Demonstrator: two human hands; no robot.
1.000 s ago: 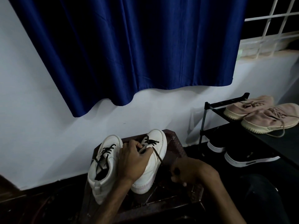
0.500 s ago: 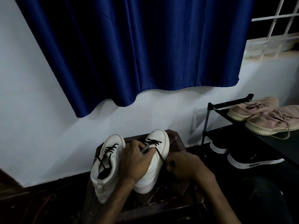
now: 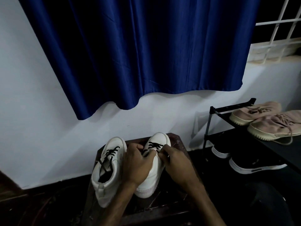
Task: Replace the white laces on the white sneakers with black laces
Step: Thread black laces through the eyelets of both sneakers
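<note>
Right now both of my hands are on the right-hand sneaker (image 3: 160, 139), which stands on a dark wooden stool (image 3: 180, 145) with its toe at the far edge, by the wall (image 3: 32, 128). My left hand (image 3: 138, 165) grips this sneaker from above, its fingers curled over the tongue and collar and its thumb lying across towards the lacing. My right hand (image 3: 176, 162) comes in from the right edge of the stool, fingers bent tight, the tips pinching the black lace (image 3: 154, 145) at the right row of eyelets. The crossed rows of that lace show only on the part nearest the toe, and my hands hide the rest.

Just beside it, along the stool's left edge, the left-hand sneaker (image 3: 114, 162) also points its toe at the wall. A second black lace (image 3: 111, 152) crosses its front and hangs loosely into the opening.

To the right of the stool stands a black shoe rack (image 3: 210, 128). Two pinkish-beige shoes (image 3: 254, 111) sit on its top shelf and two black shoes with white soles (image 3: 254, 166) on the shelf below. A faint mark on the side of the nearer black shoe is too dim to read. A blue curtain (image 3: 138, 54) hangs on the wall above, with a white window grille (image 3: 276, 30) at the upper right.
</note>
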